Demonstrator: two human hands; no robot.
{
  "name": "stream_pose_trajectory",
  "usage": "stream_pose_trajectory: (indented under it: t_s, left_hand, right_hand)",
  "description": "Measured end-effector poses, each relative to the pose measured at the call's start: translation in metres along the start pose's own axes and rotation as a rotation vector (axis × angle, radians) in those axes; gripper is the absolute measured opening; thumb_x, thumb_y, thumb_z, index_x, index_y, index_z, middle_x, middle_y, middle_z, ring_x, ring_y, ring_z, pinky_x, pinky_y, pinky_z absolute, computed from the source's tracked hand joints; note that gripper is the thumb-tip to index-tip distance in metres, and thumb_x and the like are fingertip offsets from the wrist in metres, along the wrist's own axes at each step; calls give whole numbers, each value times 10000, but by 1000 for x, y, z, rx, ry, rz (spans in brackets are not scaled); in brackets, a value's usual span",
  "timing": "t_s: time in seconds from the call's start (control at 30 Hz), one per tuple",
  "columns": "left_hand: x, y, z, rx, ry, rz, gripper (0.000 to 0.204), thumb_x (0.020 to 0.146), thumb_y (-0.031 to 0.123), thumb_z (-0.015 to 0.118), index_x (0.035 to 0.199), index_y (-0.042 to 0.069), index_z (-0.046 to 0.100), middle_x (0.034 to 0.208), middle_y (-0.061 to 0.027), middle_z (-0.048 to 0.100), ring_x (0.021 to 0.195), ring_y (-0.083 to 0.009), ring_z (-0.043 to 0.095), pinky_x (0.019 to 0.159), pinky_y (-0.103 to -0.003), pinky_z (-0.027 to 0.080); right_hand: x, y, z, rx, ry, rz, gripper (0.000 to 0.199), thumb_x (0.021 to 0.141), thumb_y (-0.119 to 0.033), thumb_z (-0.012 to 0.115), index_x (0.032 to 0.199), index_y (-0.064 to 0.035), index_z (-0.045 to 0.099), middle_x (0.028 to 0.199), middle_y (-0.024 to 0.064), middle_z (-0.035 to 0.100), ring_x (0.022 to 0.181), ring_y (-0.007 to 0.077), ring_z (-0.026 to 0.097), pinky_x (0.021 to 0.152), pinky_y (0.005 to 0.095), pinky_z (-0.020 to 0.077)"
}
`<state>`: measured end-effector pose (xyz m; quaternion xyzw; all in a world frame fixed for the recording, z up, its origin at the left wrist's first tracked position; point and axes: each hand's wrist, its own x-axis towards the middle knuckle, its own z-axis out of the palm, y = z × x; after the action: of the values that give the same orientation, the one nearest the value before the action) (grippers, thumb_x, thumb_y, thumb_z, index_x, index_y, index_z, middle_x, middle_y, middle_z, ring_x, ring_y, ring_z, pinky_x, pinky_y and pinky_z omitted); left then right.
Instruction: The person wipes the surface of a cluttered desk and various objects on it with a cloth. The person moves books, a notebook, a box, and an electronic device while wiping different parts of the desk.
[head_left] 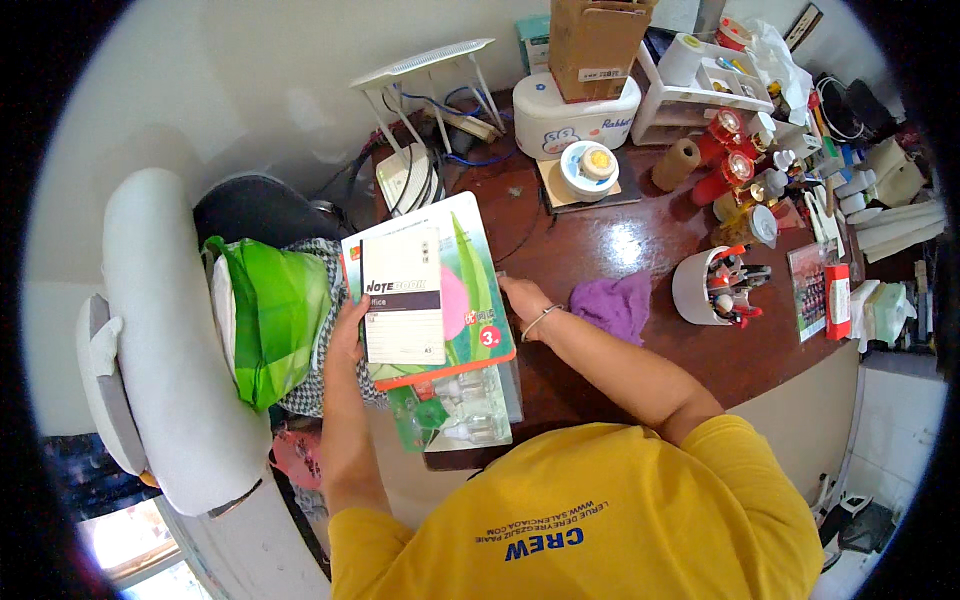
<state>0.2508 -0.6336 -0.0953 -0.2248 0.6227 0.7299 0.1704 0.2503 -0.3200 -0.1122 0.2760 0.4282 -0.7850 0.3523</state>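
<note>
My left hand (348, 332) is closed on the left edge of a green, picture-covered book (487, 255). A slim cream notebook (403, 345) with a dark band lies on top of that book, near my left fingers. At the book's right edge is my right hand (527, 306), its fingers curled. Part of those fingers is hidden, and what they grip cannot be made out. A clear plastic pack (475, 425) with small bottle shapes and a green part shows below the book's lower edge. Whether it is held or rests on the table is not clear.
On the dark wooden table (570, 390) are a purple cloth (612, 306), a white pen cup (702, 288), several red-capped jars and a brown roll (676, 165). A white router (425, 62) with cables stands behind. Left are a green bag (270, 320) and a white padded armrest (165, 340).
</note>
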Motion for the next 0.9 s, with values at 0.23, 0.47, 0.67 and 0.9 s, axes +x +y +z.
stream_pose_trajectory:
  t_s: [0.23, 0.47, 0.67, 0.9]
  left_hand:
    - [-13, -5, 12, -99, 44, -49, 533, 863, 378, 549, 1247, 16, 475, 1136, -102, 575, 989, -215, 559, 832, -323, 445]
    - [-8, -6, 23, -85, 25, -111, 536, 880, 438, 520, 1202, 11, 499, 1105, -111, 597, 982, -227, 578, 822, -351, 461]
    - [-4, -24, 2, -64, 32, -13, 490, 871, 340, 568, 1212, -1, 478, 1101, -102, 587, 962, -219, 573, 796, -343, 463]
    - [-4, -18, 8, -61, -37, 21, 443, 863, 224, 577, 1230, 10, 453, 1067, -99, 593, 915, -220, 594, 768, -341, 482]
  right_hand:
    - [1, 7, 8, -682, 212, -203, 726, 904, -569, 246, 1064, 58, 573, 1065, 281, 577, 1025, 397, 556, 864, 429, 434]
    - [28, 25, -3, -355, 106, -378, 869, 779, -694, 412, 986, 132, 586, 1018, 298, 588, 937, 369, 604, 823, 386, 454]
    - [8, 13, 8, -108, 84, -234, 885, 722, -686, 534, 1031, 143, 565, 938, 226, 634, 887, 300, 629, 769, 357, 489]
    - [8, 24, 11, -226, 107, -263, 612, 781, -479, 641, 1025, 81, 606, 934, 138, 647, 762, 165, 636, 680, 297, 506]
